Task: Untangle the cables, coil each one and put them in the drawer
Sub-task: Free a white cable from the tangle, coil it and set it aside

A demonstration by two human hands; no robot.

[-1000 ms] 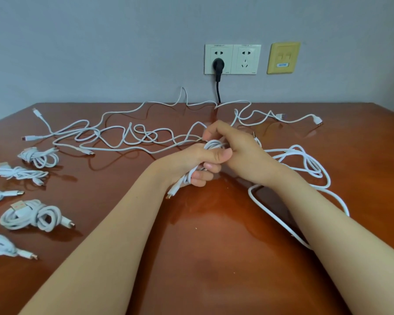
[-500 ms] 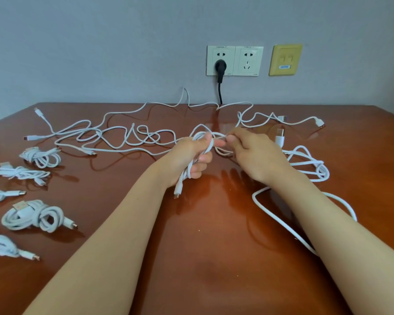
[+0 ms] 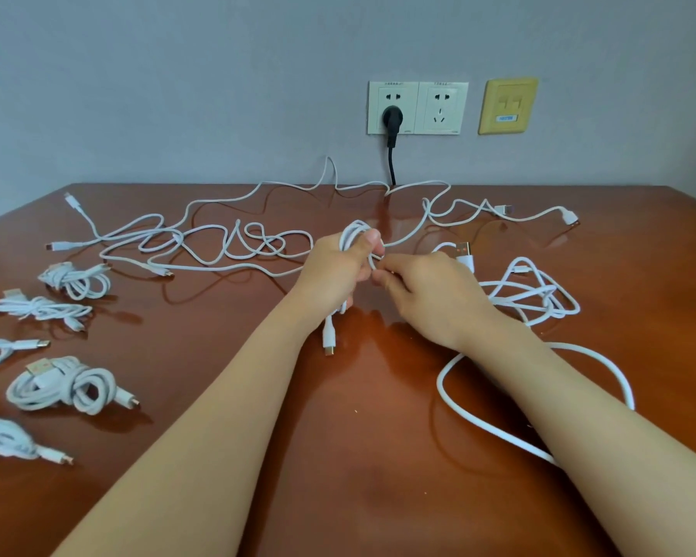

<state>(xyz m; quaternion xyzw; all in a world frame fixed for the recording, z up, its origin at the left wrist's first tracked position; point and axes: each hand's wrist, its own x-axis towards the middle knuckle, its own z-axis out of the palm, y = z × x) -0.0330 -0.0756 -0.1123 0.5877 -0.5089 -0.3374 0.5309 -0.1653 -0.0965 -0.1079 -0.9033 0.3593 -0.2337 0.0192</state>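
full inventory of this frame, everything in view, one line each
table: 1, brown wood, fills the lower frame
bundles: 5, white, coiled, in a row along the table's left edge
tangle: 1 heap, white, back centre; cable count unclear
loops: white, loose, right of the hands, one passing under the right forearm; cable count unclear
coil: 1, white, in the left hand, connector end hanging below
sockets: 2, white, on the wall
plug: 1, black, in the left socket
plate: 1, yellow, right of the sockets
wall: 1, grey, behind the table
left hand: 1, grips the coil
right hand: 1, pinches the coil's free strand
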